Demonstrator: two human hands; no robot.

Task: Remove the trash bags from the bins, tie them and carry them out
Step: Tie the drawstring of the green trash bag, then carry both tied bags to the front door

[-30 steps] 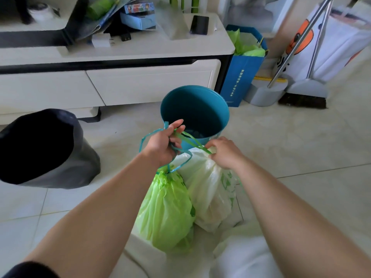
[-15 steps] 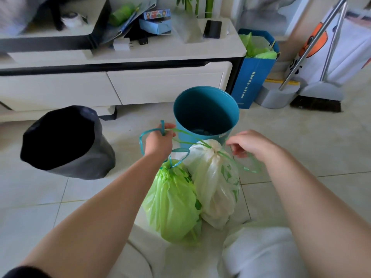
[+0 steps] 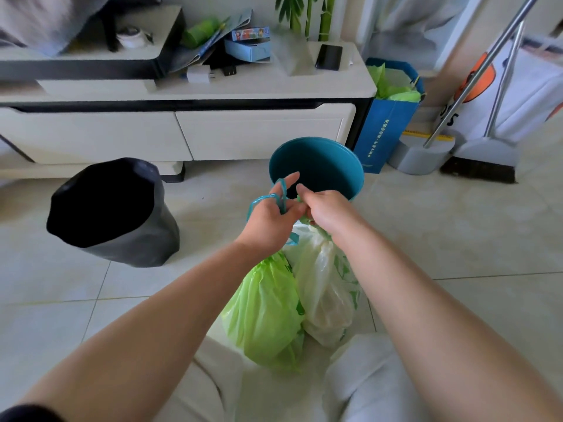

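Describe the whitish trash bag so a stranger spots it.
Find the white cabinet, then the teal bin on the floor before it. Of two bags just nearer, the whitish bag is translucent and pale, right of the bright green bag.

A home living room: a low TV cabinet (image 3: 262, 132), tiled floor (image 3: 457, 239), broom (image 3: 478, 169).

Green bag (image 3: 265, 306) and white bag (image 3: 326, 293): cinched, upright, touching, on floor. Teal bin (image 3: 316, 166) just behind; black-lined grey bin (image 3: 115, 208) left.
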